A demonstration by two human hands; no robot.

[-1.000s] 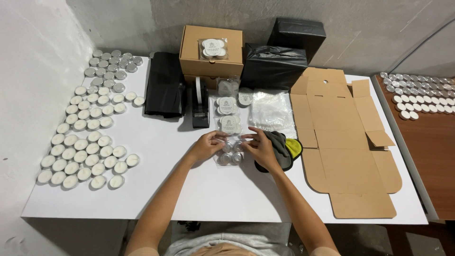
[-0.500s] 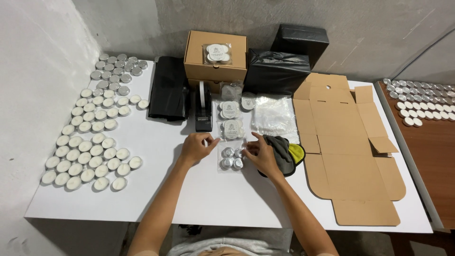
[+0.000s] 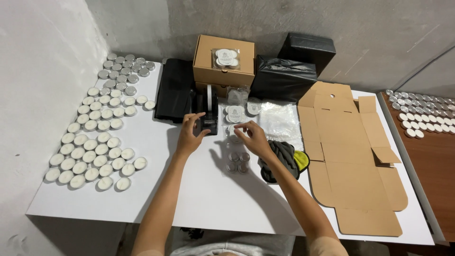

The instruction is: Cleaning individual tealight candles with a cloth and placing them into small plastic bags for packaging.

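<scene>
My left hand [image 3: 189, 135] rests on the near end of a black tape dispenser [image 3: 208, 110] and grips it. My right hand [image 3: 251, 137] is just right of the dispenser, thumb and fingers pinched together at its cutter end as if on the tape end; the tape itself is too thin to see. A small clear bag of tealight candles [image 3: 238, 162] lies on the white table [image 3: 213, 199] right below my right hand, touched by neither hand. More packed bags [image 3: 235, 114] lie behind my right hand.
Many loose tealights [image 3: 95, 137] cover the table's left side. A closed cardboard box [image 3: 223, 60] with a candle pack on top stands at the back, beside black bags [image 3: 284, 78]. A flat unfolded carton [image 3: 355, 151] lies on the right, with a grey-and-yellow cloth [image 3: 284, 159] and clear bags [image 3: 279, 118].
Both hands left the small bag of tealights and moved away from me to the tape dispenser. The bag now lies free on the table.
</scene>
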